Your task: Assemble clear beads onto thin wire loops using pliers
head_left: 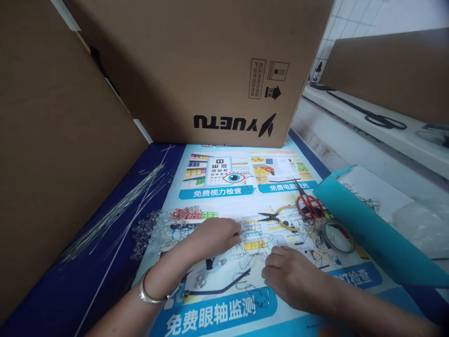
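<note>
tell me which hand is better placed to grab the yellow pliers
Probably the right hand: the pliers lie just beyond its knuckles, on its side of the poster. The left hand sits further left, by the clear beads.

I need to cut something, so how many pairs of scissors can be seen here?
2. The red-handled scissors lie on the poster right of the yellow-handled pliers; the black scissors lie on the white ledge at the far right. Others may be hidden.

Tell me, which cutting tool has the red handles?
The scissors, lying beside the teal sheet. The pliers just left of them have yellow handles instead.
</note>
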Demonstrator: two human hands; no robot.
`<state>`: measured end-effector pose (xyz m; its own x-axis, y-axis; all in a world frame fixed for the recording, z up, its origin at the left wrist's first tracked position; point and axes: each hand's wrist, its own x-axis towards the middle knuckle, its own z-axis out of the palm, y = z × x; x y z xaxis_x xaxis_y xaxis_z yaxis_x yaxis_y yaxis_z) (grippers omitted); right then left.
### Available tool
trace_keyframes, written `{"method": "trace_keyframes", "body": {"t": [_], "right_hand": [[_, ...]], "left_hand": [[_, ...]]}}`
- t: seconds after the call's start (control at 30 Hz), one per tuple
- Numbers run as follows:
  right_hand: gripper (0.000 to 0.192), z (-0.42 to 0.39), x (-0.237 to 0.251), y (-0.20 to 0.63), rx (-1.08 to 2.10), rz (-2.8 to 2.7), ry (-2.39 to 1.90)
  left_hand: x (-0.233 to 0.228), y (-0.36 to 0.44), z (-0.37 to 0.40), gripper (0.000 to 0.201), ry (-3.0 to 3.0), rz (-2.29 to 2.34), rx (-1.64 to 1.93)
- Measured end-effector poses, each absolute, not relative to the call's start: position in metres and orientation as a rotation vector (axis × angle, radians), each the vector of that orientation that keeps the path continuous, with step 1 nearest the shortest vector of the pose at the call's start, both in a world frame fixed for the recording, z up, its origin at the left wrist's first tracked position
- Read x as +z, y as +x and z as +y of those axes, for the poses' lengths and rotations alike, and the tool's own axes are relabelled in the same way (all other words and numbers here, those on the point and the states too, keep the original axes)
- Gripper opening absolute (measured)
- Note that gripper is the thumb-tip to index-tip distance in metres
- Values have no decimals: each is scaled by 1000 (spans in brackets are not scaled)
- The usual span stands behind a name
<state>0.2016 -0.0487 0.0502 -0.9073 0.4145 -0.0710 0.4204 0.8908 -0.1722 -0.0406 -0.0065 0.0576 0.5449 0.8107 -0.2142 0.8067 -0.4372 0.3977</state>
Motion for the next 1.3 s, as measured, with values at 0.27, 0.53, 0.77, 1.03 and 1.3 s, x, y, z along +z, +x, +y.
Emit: {"method": "trace_keyframes", "body": {"t": [0.27, 0.53, 0.77, 1.03, 1.3], "right_hand": [[14, -39, 58, 223, -431, 2951, 955], [10, -41, 57, 223, -522, 2893, 1047], [14, -46, 44, 215, -575, 2808, 1132], [9, -49, 51, 212, -573, 2777, 996], [14, -47, 63, 205, -571, 2773, 948]], "left_hand": [[61, -38, -5, 25, 2321, 1438, -20], [57, -37, -4, 28, 2377, 1500, -37], [66, -37, -6, 22, 2321, 1475, -14], [69, -39, -4, 19, 2310, 1463, -15], [63, -38, -8, 12, 2377, 1584, 9]]}}
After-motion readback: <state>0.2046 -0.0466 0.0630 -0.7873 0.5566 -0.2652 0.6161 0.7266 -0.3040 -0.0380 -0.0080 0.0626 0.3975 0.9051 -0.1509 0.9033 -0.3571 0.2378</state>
